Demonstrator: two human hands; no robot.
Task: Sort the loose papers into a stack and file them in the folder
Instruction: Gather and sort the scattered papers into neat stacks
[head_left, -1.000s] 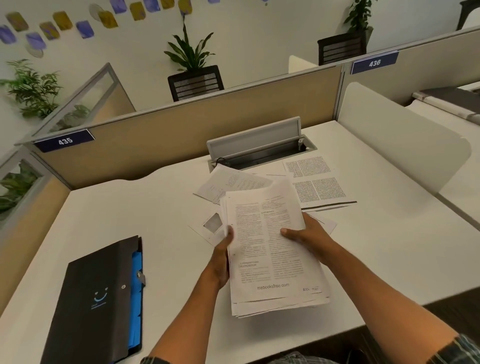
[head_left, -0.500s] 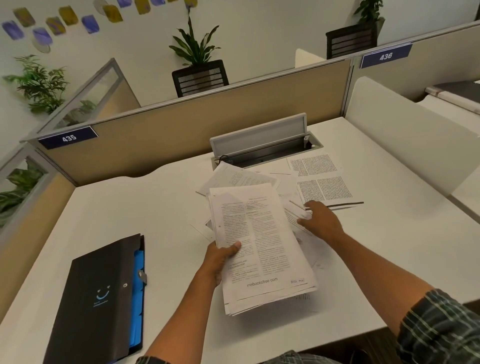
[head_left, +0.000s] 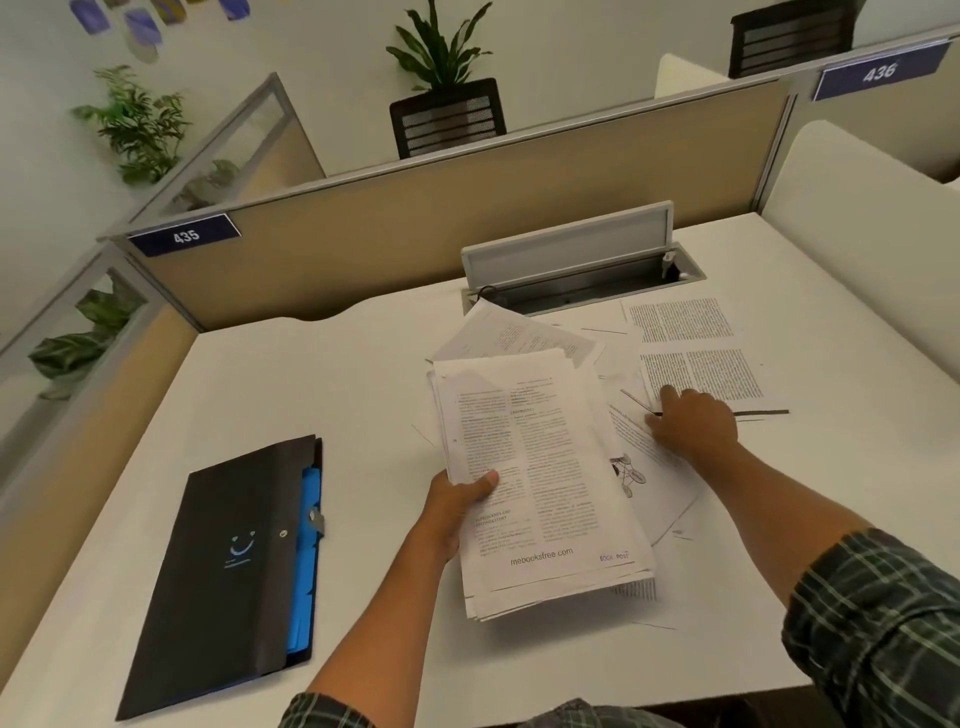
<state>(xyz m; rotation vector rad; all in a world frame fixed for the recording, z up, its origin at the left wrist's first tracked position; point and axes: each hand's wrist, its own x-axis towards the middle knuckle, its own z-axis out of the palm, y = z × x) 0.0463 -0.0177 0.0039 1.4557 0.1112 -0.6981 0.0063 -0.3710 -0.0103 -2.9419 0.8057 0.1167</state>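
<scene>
Papers (head_left: 540, 478) are partly stacked, gripped by the left hand (head_left: 457, 501). Right hand (head_left: 688, 423) presses loose sheets (head_left: 691, 353), grip unclear; folder (head_left: 234, 566) waits unfilled.

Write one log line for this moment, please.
left hand: holds paper stack | right hand: on loose sheets | folder: closed, untouched

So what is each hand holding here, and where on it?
The left hand grips the paper stack at its left edge, thumb on top. The right hand rests on the loose sheets on the desk; whether it pinches one cannot be told.
</scene>
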